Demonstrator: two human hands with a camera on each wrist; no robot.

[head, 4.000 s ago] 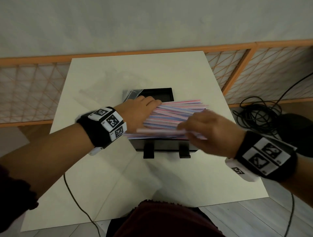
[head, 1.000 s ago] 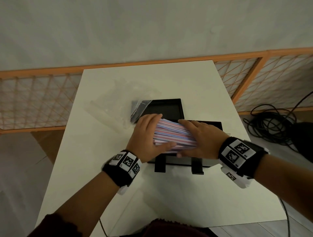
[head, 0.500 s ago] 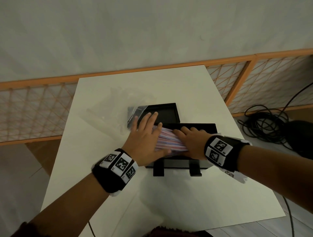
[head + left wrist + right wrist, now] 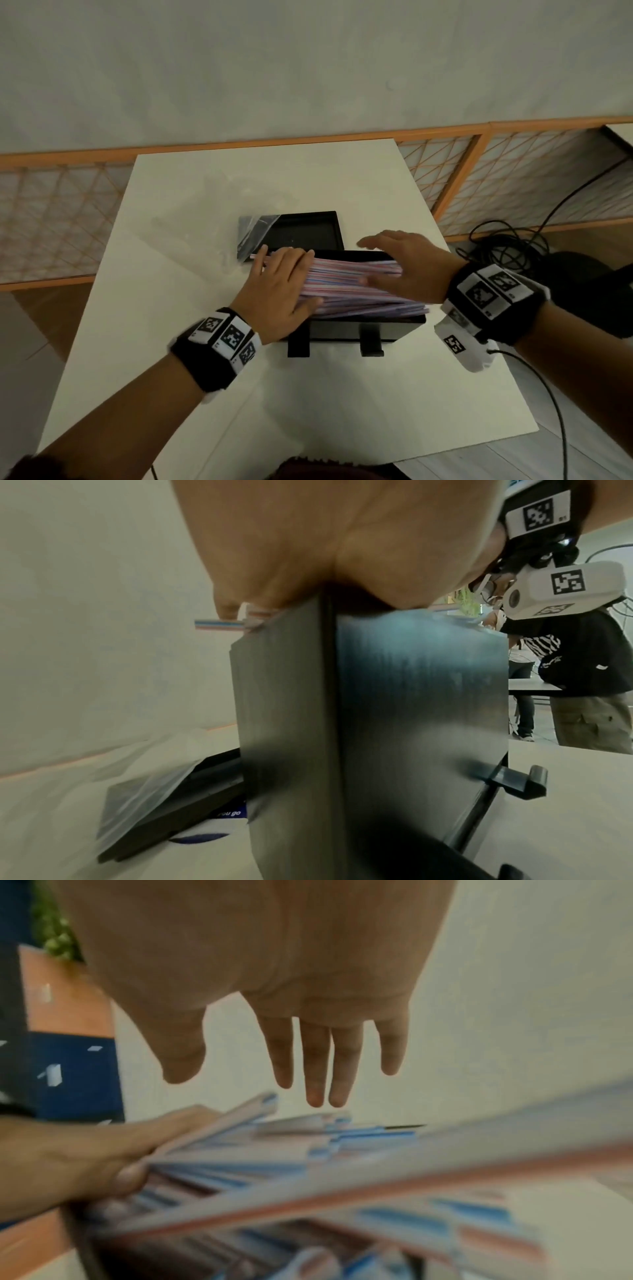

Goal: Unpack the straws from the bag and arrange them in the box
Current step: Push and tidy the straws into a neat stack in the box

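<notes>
A thick pile of pink, blue and white striped straws (image 4: 359, 287) lies lengthwise in the open black box (image 4: 342, 330) at the table's middle. My left hand (image 4: 281, 284) holds the pile's left end, fingers over the top and thumb against the near side. In the right wrist view the straws (image 4: 308, 1164) fan out from between that thumb and fingers. My right hand (image 4: 404, 260) hovers over the right end with fingers straight and spread, holding nothing. The left wrist view shows the box's dark outer wall (image 4: 411, 696) and one straw tip (image 4: 219, 624) sticking out past it.
A flat black lid (image 4: 308, 233) lies just behind the box, with the clear plastic bag (image 4: 191, 233) over its left corner. The white table (image 4: 308, 394) is bare in front. An orange lattice fence (image 4: 479, 164) runs behind it; black cables (image 4: 507, 246) coil on the floor at right.
My right hand has lifted off the straws and moved to their right end, fingers spread. My left hand stays on the left end, and the pile now lies spread further along the box.
</notes>
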